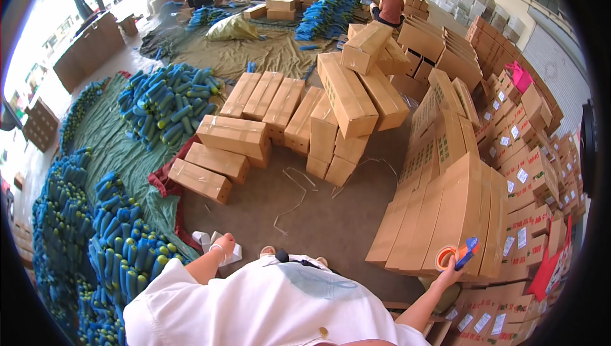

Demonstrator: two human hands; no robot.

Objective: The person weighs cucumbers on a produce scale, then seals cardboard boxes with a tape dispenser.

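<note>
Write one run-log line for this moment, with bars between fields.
right hand: holds tape dispenser | left hand: by white objects | flat cartons: beside right hand

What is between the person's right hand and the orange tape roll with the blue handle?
Nothing visible: the right hand touches the orange tape roll with the blue handle, on a stack of flattened brown cardboard boxes.

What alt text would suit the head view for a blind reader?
A person in a white shirt holds a tape dispenser in the right hand beside flattened cardboard boxes; the left hand is near small white pieces. Sealed cartons and heaps of blue-sleeved green produce cover the floor.
</note>
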